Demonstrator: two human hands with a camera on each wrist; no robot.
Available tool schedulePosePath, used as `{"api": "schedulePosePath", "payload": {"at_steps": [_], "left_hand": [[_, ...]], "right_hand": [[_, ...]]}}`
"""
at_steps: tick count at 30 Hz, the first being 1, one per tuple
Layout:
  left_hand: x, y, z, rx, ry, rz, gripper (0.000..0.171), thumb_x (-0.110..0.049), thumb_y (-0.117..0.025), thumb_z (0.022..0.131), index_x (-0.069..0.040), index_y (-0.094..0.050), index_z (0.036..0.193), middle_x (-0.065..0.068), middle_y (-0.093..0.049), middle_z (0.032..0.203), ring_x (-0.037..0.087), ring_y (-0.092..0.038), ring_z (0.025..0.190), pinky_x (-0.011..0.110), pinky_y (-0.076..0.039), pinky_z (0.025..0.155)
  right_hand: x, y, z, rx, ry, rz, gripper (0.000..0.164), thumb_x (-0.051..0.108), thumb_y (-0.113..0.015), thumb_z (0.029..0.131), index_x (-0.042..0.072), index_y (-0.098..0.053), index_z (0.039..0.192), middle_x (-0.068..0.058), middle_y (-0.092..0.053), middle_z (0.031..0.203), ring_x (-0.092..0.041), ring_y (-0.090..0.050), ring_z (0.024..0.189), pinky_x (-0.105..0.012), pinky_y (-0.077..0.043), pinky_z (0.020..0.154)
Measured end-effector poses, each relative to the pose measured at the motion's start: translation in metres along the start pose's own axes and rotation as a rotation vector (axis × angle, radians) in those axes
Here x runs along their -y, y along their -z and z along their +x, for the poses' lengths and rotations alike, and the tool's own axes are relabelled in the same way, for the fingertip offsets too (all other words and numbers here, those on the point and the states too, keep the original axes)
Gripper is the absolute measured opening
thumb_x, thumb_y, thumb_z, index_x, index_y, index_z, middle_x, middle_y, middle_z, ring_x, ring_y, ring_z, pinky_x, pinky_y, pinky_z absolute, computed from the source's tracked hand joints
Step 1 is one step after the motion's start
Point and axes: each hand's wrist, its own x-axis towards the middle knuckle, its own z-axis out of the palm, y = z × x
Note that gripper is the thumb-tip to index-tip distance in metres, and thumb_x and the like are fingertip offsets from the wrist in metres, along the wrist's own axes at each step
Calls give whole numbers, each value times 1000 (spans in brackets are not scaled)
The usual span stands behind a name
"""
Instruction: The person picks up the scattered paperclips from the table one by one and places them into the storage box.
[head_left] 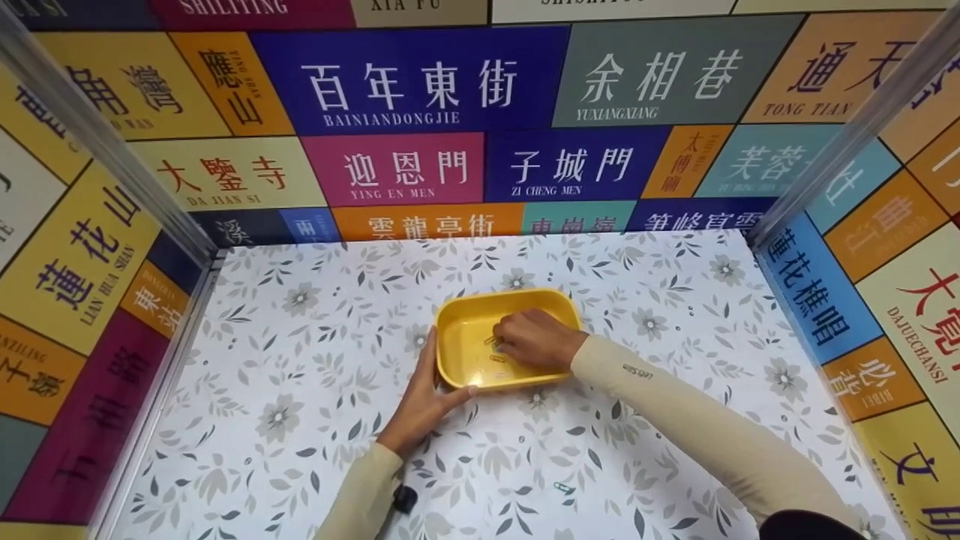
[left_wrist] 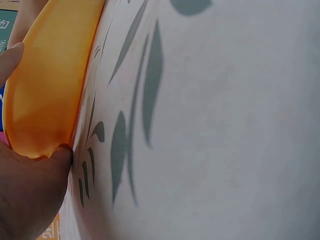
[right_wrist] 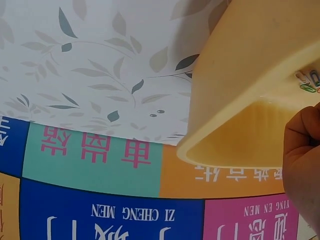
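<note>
A yellow plastic box (head_left: 457, 315), open at the top, stands on the floral-patterned surface. At its near left corner my left hand (head_left: 420, 401) grips it, thumb (left_wrist: 11, 57) over the near rim and fingers along the left side. Inside the box is my right hand (head_left: 536, 337), its fingers curled low near the floor. Several coloured paper clips (right_wrist: 310, 82) lie in the box, close to those fingertips. The fingertips are partly hidden, so whether they pinch a clip cannot be seen. A green paper clip (head_left: 564, 489) lies on the surface, nearer my body.
Panels with coloured place-name blocks (head_left: 409, 82) enclose the back and both sides of the floral-patterned surface (head_left: 315, 367). Metal corner posts (head_left: 832, 142) stand at the back corners. A small black object (head_left: 405, 499) is beside the left sleeve.
</note>
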Motion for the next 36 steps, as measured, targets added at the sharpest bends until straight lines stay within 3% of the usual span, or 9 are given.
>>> {"api": "schedulePosePath", "payload": {"at_steps": [13, 21, 30, 36], "left_hand": [[-1, 1, 0, 7, 4, 12, 128, -34, -91, 89, -31, 1, 179, -4, 1, 186, 23, -5, 170, 47, -9, 138], [3, 1, 2, 32, -61, -82, 129, -23, -92, 90, -22, 2, 179, 4, 0, 186, 30, -17, 169, 43, -21, 135], [1, 0, 1, 16, -21, -32, 131, -28, -93, 88, -31, 1, 179, -2, -1, 186, 24, -13, 169, 44, -13, 137], [1, 0, 1, 8, -26, -34, 131, -26, -94, 87, -25, 0, 179, 0, -3, 186, 26, -13, 169, 45, -12, 137]], "right_hand": [[1, -10, 10, 2, 43, -34, 20, 19, -62, 111, 17, -72, 93, 5, -59, 74, -14, -55, 64, -28, -47, 64], [2, -4, 11, -20, 55, 34, 18, 17, -66, 110, 14, -76, 96, 4, -63, 78, -15, -57, 68, -30, -51, 68], [1, 5, -2, -76, -8, 70, 17, 17, -65, 110, 12, -80, 104, 6, -65, 80, -14, -59, 70, -28, -51, 68], [7, 7, -16, -144, 11, 29, 16, 18, -67, 109, 11, -81, 107, 2, -73, 88, -15, -62, 75, -31, -56, 73]]}}
